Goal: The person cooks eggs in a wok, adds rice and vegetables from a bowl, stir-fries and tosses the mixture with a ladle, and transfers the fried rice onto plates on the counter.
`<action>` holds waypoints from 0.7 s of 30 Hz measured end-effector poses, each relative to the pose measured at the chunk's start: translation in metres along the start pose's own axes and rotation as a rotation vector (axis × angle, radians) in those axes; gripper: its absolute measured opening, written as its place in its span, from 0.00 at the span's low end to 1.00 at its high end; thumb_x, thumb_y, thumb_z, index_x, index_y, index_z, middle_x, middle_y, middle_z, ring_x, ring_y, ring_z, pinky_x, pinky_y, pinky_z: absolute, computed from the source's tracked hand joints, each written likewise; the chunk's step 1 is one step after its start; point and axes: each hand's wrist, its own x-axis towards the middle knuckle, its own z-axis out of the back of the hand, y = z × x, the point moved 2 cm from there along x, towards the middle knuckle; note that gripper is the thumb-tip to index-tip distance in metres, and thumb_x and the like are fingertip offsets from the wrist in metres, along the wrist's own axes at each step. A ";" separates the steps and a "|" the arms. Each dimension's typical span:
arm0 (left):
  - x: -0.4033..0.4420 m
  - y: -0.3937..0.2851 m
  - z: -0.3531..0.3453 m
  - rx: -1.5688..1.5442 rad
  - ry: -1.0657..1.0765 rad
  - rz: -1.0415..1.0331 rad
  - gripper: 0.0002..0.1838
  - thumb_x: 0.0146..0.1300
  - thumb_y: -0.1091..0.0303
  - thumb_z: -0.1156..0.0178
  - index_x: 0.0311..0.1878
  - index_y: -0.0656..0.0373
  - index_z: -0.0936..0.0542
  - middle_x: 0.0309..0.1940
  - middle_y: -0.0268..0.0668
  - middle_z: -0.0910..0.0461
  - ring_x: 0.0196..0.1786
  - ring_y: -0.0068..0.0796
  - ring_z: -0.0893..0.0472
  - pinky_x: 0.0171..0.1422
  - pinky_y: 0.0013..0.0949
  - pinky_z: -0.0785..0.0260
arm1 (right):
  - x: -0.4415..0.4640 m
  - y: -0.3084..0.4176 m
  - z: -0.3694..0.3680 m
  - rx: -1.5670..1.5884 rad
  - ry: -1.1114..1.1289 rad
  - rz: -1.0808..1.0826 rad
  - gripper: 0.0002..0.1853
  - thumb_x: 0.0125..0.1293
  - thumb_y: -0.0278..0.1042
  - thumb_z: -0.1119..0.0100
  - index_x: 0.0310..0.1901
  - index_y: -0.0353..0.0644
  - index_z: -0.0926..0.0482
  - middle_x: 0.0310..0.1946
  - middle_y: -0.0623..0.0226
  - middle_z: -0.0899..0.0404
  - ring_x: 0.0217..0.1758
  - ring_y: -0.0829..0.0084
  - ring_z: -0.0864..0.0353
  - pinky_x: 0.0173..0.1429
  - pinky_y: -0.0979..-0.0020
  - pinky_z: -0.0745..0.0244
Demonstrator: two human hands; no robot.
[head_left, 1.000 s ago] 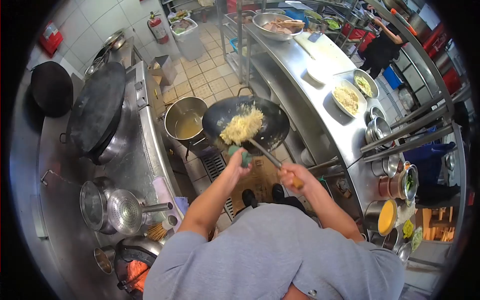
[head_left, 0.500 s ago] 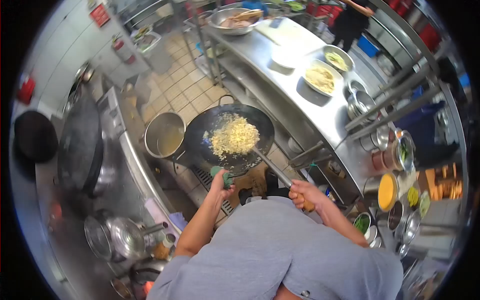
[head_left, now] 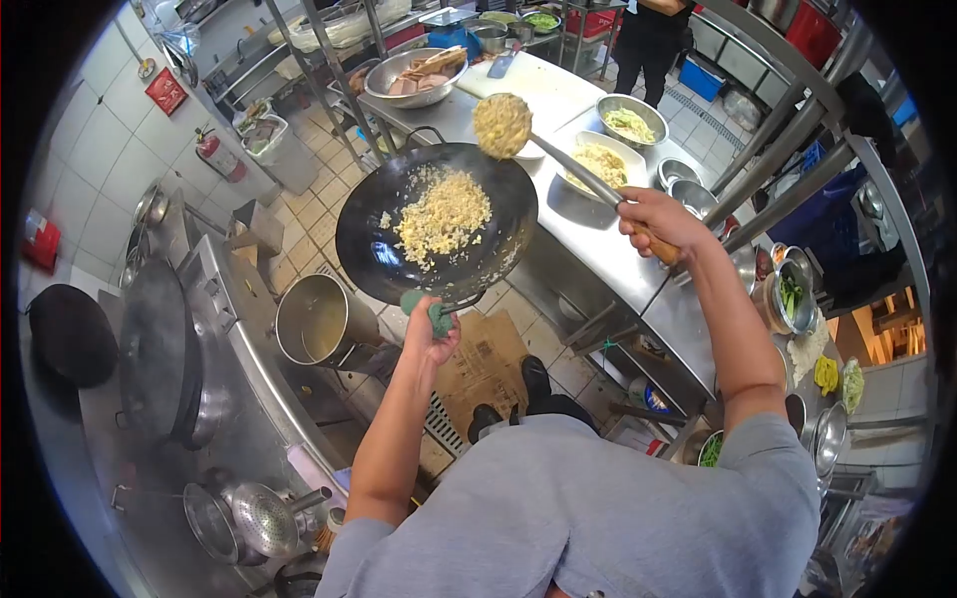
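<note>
My left hand (head_left: 432, 331) is closed round the near handle of a black wok (head_left: 503, 244), with a green cloth (head_left: 427, 311) in the grip. The wok is held in the air between the stove and the steel table, tilted a little. A heap of yellow fried rice (head_left: 444, 217) lies inside it. My right hand (head_left: 660, 227) grips the wooden handle of a ladle (head_left: 580, 171). The ladle's bowl, heaped with fried rice, hangs over the table edge, above and right of the wok. Just past it stands a white dish (head_left: 630, 164) with more of the yellow food.
On the steel table (head_left: 638, 269) are a metal bowl of pale shreds (head_left: 631, 122), a large bowl of meat (head_left: 414, 80) and a cutting board (head_left: 548, 85). A deep pot (head_left: 321, 321) stands by the stove (head_left: 261, 394). A person (head_left: 653, 45) stands beyond the table.
My right hand has lifted the ladle out of the wok, up and forward to the table edge, now loaded with rice. My left hand has shifted the wok slightly left and forward.
</note>
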 end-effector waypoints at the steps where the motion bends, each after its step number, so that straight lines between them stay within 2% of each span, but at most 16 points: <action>1: 0.002 0.001 -0.002 -0.002 0.002 -0.007 0.09 0.60 0.59 0.42 0.36 0.52 0.27 0.24 0.33 0.26 0.23 0.26 0.26 0.20 0.25 0.39 | 0.010 0.001 -0.001 -0.117 -0.111 0.037 0.08 0.70 0.32 0.51 0.47 0.41 0.32 0.26 0.70 0.29 0.16 0.84 0.34 0.16 0.79 0.38; 2: 0.002 0.003 -0.001 -0.008 -0.009 -0.011 0.09 0.60 0.59 0.42 0.36 0.52 0.27 0.23 0.33 0.26 0.22 0.26 0.26 0.20 0.25 0.39 | 0.023 -0.001 0.000 -0.234 -0.221 0.077 0.10 0.70 0.33 0.52 0.49 0.40 0.32 0.26 0.70 0.30 0.16 0.83 0.34 0.15 0.78 0.38; 3: 0.001 0.005 0.003 -0.013 -0.023 -0.013 0.09 0.60 0.59 0.42 0.35 0.53 0.27 0.23 0.32 0.26 0.22 0.25 0.25 0.20 0.25 0.39 | 0.049 -0.017 0.018 -0.359 -0.208 0.028 0.29 0.70 0.36 0.51 0.71 0.42 0.42 0.26 0.71 0.29 0.17 0.83 0.34 0.15 0.78 0.39; 4: -0.003 0.008 0.006 -0.013 -0.021 -0.017 0.09 0.60 0.59 0.42 0.35 0.53 0.27 0.23 0.32 0.26 0.22 0.25 0.25 0.20 0.25 0.39 | 0.049 -0.015 0.007 -0.453 -0.227 -0.061 0.29 0.69 0.35 0.51 0.71 0.42 0.42 0.26 0.70 0.30 0.17 0.81 0.34 0.17 0.77 0.37; 5: -0.009 0.011 0.011 -0.014 -0.031 -0.019 0.09 0.59 0.59 0.42 0.35 0.53 0.27 0.23 0.32 0.26 0.22 0.25 0.25 0.20 0.25 0.39 | 0.071 -0.030 0.008 -0.691 -0.292 -0.036 0.30 0.67 0.33 0.52 0.71 0.42 0.42 0.25 0.65 0.28 0.17 0.76 0.30 0.21 0.72 0.30; 6: -0.014 0.017 0.017 -0.015 -0.039 -0.019 0.09 0.59 0.59 0.42 0.35 0.53 0.27 0.23 0.32 0.26 0.22 0.25 0.25 0.20 0.25 0.39 | 0.140 -0.088 0.052 -1.069 -0.407 0.231 0.30 0.67 0.33 0.52 0.70 0.42 0.42 0.28 0.52 0.23 0.23 0.62 0.21 0.31 0.61 0.23; 8: -0.011 0.021 0.041 -0.010 -0.019 0.008 0.09 0.59 0.60 0.42 0.35 0.53 0.27 0.23 0.33 0.26 0.22 0.25 0.25 0.20 0.25 0.39 | 0.148 -0.101 0.039 -1.307 -0.628 0.146 0.27 0.67 0.32 0.54 0.68 0.40 0.38 0.42 0.40 0.20 0.43 0.44 0.18 0.48 0.49 0.24; 10: -0.021 0.032 0.063 -0.108 -0.100 0.076 0.08 0.59 0.60 0.42 0.35 0.53 0.27 0.23 0.33 0.26 0.22 0.24 0.25 0.20 0.24 0.40 | 0.143 -0.087 0.030 -1.298 -0.666 0.200 0.28 0.67 0.32 0.52 0.69 0.39 0.39 0.40 0.41 0.19 0.42 0.45 0.18 0.47 0.49 0.24; 12: -0.025 0.039 0.081 -0.131 -0.090 0.095 0.09 0.59 0.60 0.42 0.35 0.53 0.27 0.23 0.34 0.26 0.23 0.24 0.25 0.20 0.24 0.40 | 0.127 -0.089 0.018 -1.274 -0.703 0.231 0.29 0.67 0.32 0.51 0.69 0.39 0.40 0.38 0.42 0.19 0.40 0.46 0.17 0.45 0.50 0.23; 14: -0.017 0.040 0.093 -0.135 -0.071 0.119 0.09 0.59 0.60 0.42 0.35 0.54 0.27 0.23 0.34 0.26 0.23 0.24 0.24 0.20 0.24 0.40 | 0.106 -0.097 0.005 -1.154 -0.721 0.544 0.30 0.68 0.33 0.49 0.71 0.39 0.42 0.32 0.43 0.20 0.36 0.46 0.17 0.41 0.52 0.23; 16: -0.006 0.040 0.101 -0.243 -0.070 0.148 0.09 0.58 0.61 0.42 0.35 0.54 0.28 0.23 0.34 0.26 0.24 0.24 0.24 0.20 0.24 0.40 | 0.083 -0.146 -0.029 -0.737 -0.603 0.539 0.30 0.69 0.34 0.48 0.72 0.40 0.42 0.26 0.43 0.21 0.31 0.46 0.18 0.37 0.55 0.24; 17: -0.005 0.036 0.096 -0.256 -0.065 0.153 0.09 0.58 0.62 0.42 0.34 0.55 0.29 0.24 0.34 0.26 0.24 0.24 0.24 0.21 0.23 0.40 | 0.058 -0.168 -0.061 -0.600 -0.537 0.324 0.29 0.71 0.35 0.49 0.72 0.41 0.41 0.33 0.41 0.20 0.35 0.46 0.18 0.40 0.56 0.25; 18: 0.003 0.030 0.094 -0.248 -0.062 0.162 0.09 0.58 0.62 0.42 0.34 0.55 0.29 0.24 0.34 0.26 0.24 0.24 0.24 0.21 0.23 0.40 | 0.050 -0.219 -0.081 -0.511 -0.490 0.357 0.28 0.72 0.35 0.50 0.72 0.41 0.41 0.45 0.40 0.21 0.46 0.47 0.18 0.50 0.58 0.25; 19: 0.016 0.023 0.094 -0.330 -0.036 0.178 0.09 0.58 0.62 0.42 0.34 0.55 0.29 0.24 0.35 0.26 0.24 0.24 0.24 0.21 0.23 0.39 | 0.045 -0.274 -0.101 -0.615 -0.546 0.707 0.29 0.71 0.28 0.50 0.72 0.38 0.41 0.31 0.64 0.23 0.29 0.76 0.26 0.37 0.70 0.27; 20: 0.032 0.017 0.093 -0.407 -0.009 0.201 0.09 0.58 0.62 0.42 0.35 0.56 0.29 0.25 0.35 0.26 0.25 0.24 0.24 0.22 0.23 0.39 | 0.024 -0.308 -0.117 -0.513 -0.361 0.369 0.28 0.72 0.31 0.49 0.71 0.38 0.39 0.39 0.55 0.19 0.36 0.69 0.20 0.44 0.67 0.25; 21: 0.049 0.011 0.092 -0.376 -0.014 0.150 0.10 0.58 0.63 0.41 0.37 0.56 0.28 0.26 0.35 0.25 0.26 0.24 0.23 0.23 0.24 0.37 | 0.017 -0.341 -0.123 -0.620 -0.374 0.467 0.27 0.72 0.37 0.49 0.71 0.43 0.38 0.46 0.48 0.18 0.44 0.55 0.17 0.50 0.61 0.24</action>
